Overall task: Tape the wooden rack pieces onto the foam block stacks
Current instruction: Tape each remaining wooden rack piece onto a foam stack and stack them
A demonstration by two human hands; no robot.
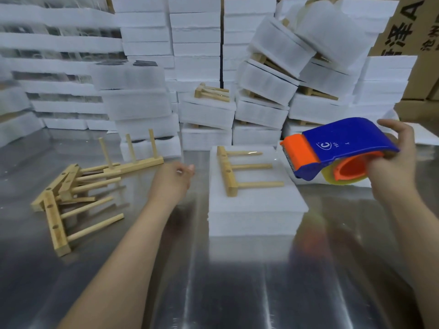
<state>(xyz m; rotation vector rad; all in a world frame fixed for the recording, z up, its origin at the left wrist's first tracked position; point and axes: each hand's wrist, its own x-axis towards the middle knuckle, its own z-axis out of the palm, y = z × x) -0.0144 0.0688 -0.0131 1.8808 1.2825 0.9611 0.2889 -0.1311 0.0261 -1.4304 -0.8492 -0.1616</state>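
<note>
The right grip (393,168) clasps a tape dispenser (344,143) beside the foam block stack (256,210), whose wooden rack piece (228,173) looks taped already; the blurred left grip (173,180) I cannot tell, with untaped loose racks (60,210) left of it.

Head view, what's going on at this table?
A person is packing at a metal table. The right hand grips a blue and orange tape dispenser, held in the air right of a foam block stack. A wooden rack piece lies flat on top of that stack. The left hand hovers left of it, fingers curled; whether it holds anything is unclear. Loose rack pieces lie further left, and more foam stacks are piled behind.
</note>
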